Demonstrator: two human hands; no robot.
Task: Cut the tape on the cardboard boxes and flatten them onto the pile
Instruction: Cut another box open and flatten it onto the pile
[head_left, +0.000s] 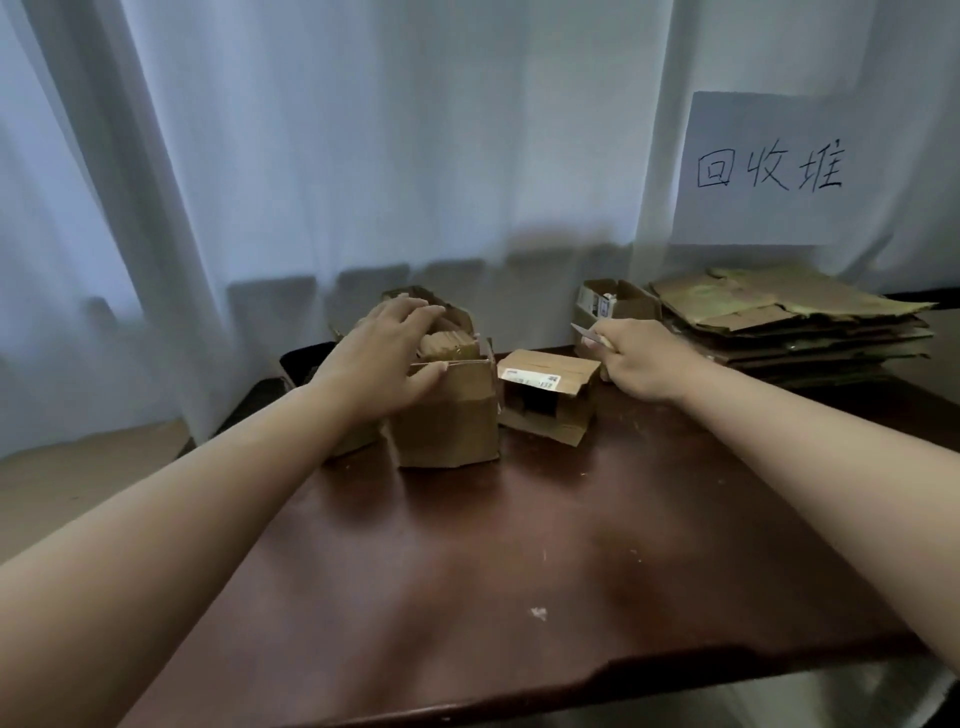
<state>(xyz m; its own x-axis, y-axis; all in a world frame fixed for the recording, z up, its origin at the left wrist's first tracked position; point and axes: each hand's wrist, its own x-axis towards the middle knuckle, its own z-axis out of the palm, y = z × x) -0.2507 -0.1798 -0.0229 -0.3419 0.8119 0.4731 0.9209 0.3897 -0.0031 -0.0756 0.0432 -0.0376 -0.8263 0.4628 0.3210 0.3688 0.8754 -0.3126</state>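
1. While the left hand (387, 358) lies spread over the box (447, 415) at mid-table, thumb on its front flap, the cutter (589, 332) points to 10 o'clock.
2. Right hand (641, 358) grips the cutter, arm stretched toward 11.
3. Pile (795, 322) sits at 2 o'clock.

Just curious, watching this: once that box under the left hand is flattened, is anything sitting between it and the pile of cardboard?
Yes. A small box lying on its side sits between the upright box and the flattened pile, and the right hand with the cutter hovers there too.
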